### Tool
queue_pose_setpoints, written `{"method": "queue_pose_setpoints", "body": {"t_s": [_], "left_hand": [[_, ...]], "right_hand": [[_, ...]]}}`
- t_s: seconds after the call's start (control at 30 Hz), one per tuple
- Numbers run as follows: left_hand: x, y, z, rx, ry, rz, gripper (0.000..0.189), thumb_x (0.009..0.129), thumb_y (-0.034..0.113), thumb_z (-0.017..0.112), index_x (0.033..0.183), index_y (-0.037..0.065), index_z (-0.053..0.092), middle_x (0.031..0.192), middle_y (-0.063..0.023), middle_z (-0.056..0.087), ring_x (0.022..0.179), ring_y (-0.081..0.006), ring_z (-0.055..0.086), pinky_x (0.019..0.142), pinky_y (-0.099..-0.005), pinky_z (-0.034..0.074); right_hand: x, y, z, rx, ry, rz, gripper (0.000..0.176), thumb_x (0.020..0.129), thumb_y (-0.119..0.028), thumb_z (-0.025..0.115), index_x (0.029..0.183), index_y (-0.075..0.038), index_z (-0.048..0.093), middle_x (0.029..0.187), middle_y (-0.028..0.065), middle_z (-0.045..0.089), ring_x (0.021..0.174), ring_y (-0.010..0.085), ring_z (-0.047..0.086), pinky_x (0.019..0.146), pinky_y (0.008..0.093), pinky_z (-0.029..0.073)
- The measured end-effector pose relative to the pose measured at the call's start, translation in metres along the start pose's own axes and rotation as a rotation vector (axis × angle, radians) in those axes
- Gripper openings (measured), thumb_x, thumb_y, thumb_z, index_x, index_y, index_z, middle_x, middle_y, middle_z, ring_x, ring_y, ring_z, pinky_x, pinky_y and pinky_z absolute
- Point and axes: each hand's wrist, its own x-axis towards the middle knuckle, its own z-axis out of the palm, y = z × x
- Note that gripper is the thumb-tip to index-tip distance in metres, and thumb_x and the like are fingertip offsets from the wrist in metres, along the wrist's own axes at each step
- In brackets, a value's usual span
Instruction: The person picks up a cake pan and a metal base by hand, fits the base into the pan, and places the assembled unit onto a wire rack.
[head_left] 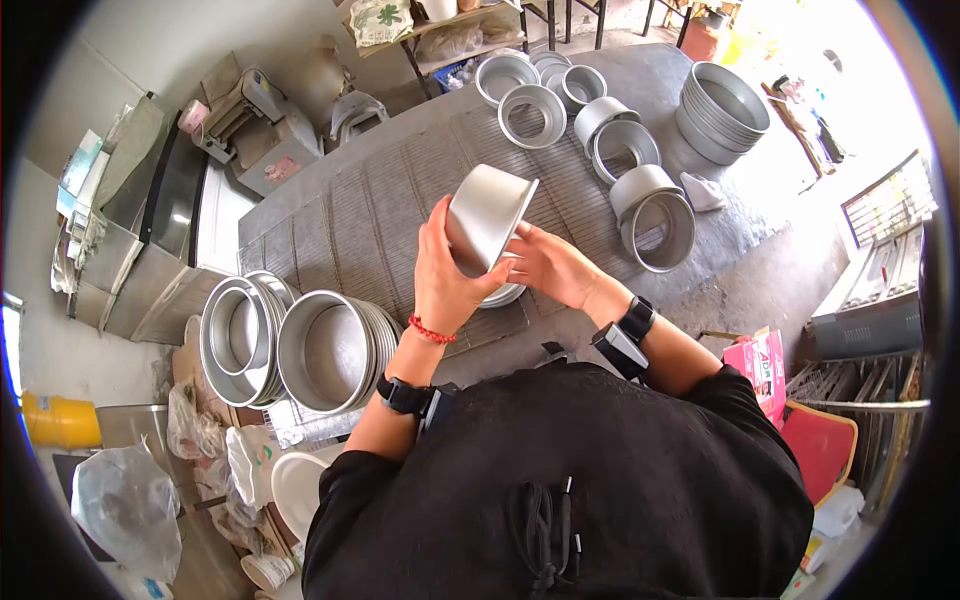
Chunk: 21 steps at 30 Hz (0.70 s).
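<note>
A round silver cake pan (pixel 487 215) is tilted on its side above the table, its rim facing right. My left hand (pixel 445 275) is wrapped around its wall and holds it. At the pan's rim, my right hand (pixel 560 268) has its fingers curled at the edge, partly hidden behind it. Just below my hands, the edge of another silver pan (pixel 503 296) shows. To the left stand a nested stack of wide pans (pixel 325 352) and another stack with a smaller pan inside (pixel 238 335).
Several loose pans and rings (pixel 658 230) lie on the table's right side, with a small white item (pixel 703 192) beside them. A tall pan stack (pixel 720 112) stands at the far right. Wire racks (pixel 370 210) cover much of the table (pixel 655 75). A red chair (pixel 820 450) is behind right.
</note>
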Motion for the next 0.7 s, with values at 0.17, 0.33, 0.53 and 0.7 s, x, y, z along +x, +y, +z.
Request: {"method": "queue_pose_setpoints", "body": {"t_s": [0.17,0.33,0.53,0.7], "left_hand": [[-0.016,0.009,-0.018,0.074,-0.12,0.094,0.097,0.065,0.03,0.087,0.142,0.001,0.035,0.123,-0.0191,0.052,0.109,-0.0354,0.056,0.09,-0.0413,0.05],[-0.017,0.004,-0.017,0.005,0.03,0.078,0.098,0.066,0.029,0.087,0.142,-0.001,0.034,0.119,-0.0221,0.051,0.106,-0.0378,0.056,0.089,-0.0428,0.05],[-0.02,-0.046,-0.027,-0.282,0.158,-0.293,0.082,0.076,0.026,0.083,0.138,-0.004,0.038,0.122,-0.0191,0.055,0.108,-0.0268,0.059,0.09,-0.0346,0.05],[-0.024,-0.064,-0.028,-0.497,0.244,-0.483,0.069,0.086,0.025,0.075,0.137,-0.005,0.039,0.117,-0.0129,0.06,0.102,-0.0167,0.06,0.085,-0.0276,0.051]], "right_hand": [[-0.023,0.027,0.012,0.098,0.143,-0.051,0.043,0.095,-0.032,0.063,0.129,-0.006,0.053,0.122,0.0114,0.06,0.104,0.0231,0.063,0.09,0.0454,0.054],[-0.032,0.026,0.023,-0.38,0.497,-0.14,0.042,0.091,-0.011,0.057,0.129,0.004,0.048,0.117,0.0144,0.061,0.089,0.0245,0.068,0.058,0.0343,0.06],[-0.038,-0.026,0.004,-0.915,0.722,-0.449,0.067,0.082,-0.003,0.058,0.144,-0.005,0.033,0.113,0.0148,0.06,0.075,0.0203,0.066,0.047,0.0301,0.056],[-0.012,-0.09,-0.058,-0.769,0.586,-0.21,0.04,0.09,-0.014,0.059,0.126,0.0,0.047,0.113,0.018,0.063,0.087,0.0232,0.069,0.068,0.0339,0.059]]}}
